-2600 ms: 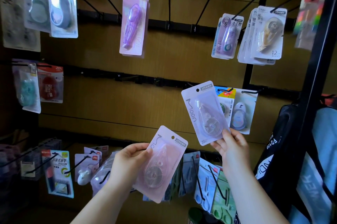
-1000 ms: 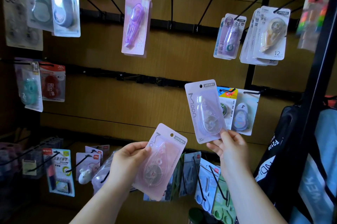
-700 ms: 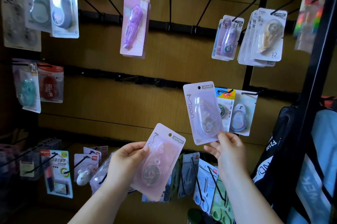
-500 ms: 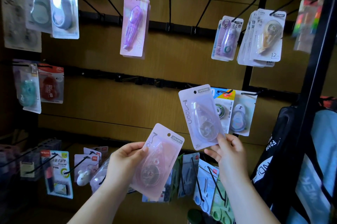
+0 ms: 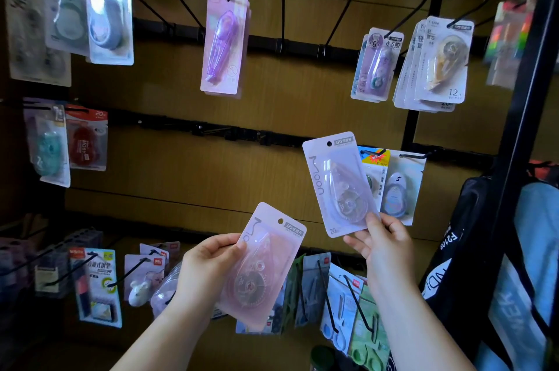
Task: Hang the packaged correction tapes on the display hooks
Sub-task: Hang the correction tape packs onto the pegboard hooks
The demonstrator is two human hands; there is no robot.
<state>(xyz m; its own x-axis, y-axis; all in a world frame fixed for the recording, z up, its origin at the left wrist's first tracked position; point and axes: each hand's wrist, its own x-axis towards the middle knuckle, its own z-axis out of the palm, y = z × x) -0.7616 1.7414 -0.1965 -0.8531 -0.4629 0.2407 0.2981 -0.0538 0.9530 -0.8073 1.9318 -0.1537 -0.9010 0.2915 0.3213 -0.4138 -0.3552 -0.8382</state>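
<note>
My left hand (image 5: pixel 208 268) grips a pink packaged correction tape (image 5: pixel 263 268) by its left edge, low in the middle, tilted to the right. My right hand (image 5: pixel 384 243) pinches the bottom corner of a lilac packaged correction tape (image 5: pixel 337 186) and holds it up in front of the wooden display wall. Its hang hole sits just below the middle black rail (image 5: pixel 211 131). Empty black hooks (image 5: pixel 283 10) stick out from the upper rail, and short hooks show on the middle rail left of the lilac pack.
Other packaged tapes hang around: a purple one (image 5: pixel 223 44) top centre, several at top right (image 5: pixel 435 65), two (image 5: pixel 393 183) right behind the lilac pack, more at left (image 5: pixel 86 137). Lower hooks carry stationery packs (image 5: pixel 348 301). A black frame post (image 5: pixel 523 116) and a bag stand at right.
My right hand's lilac pack has wobbled and shifted slightly left and down near the middle rail. The left hand and its pink pack have stayed nearly still.
</note>
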